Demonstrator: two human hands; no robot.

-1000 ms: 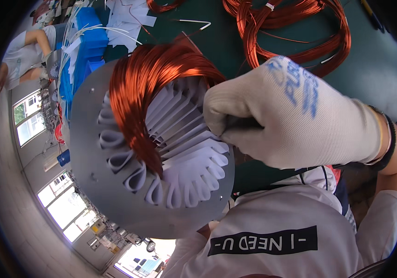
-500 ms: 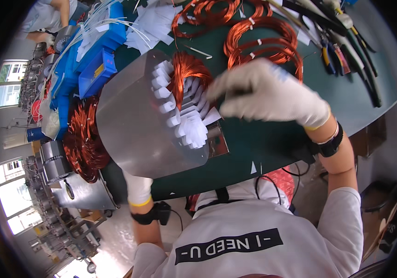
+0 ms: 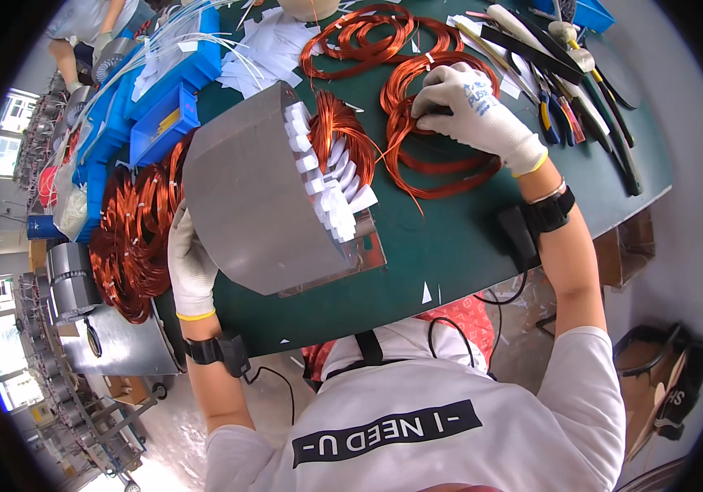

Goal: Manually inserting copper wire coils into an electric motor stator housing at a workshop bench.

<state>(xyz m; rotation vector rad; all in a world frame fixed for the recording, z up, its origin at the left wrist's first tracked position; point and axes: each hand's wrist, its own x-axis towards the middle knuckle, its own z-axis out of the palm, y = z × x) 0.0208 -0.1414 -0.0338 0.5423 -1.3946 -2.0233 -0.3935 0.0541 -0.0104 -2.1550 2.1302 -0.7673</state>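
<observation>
A large grey stator core [image 3: 245,193] lies on its side on the green table, white paper slot liners [image 3: 336,209] jutting from its right end. A bundle of copper windings [image 3: 341,131] comes out of that opening. My left hand [image 3: 193,266], in a white glove, rests against the core's left end, its fingers extended and partly hidden. To the right of the core, my gloved right hand [image 3: 470,111] is closed, fingers and thumb pinching a copper wire coil [image 3: 441,190] that lies on the table.
More copper coils [image 3: 359,41] lie at the back, others [image 3: 134,246] pile up left of the core. Blue bins [image 3: 164,127] and white paper sheets [image 3: 265,53] sit back left. Pliers [image 3: 550,115] and other hand tools spread at the back right. Another person [image 3: 93,25] works far left.
My right hand has moved from beside the stator opening back to the copper coil and closed on it. The near coil has shifted toward me. My left hand shows more beside the core.
</observation>
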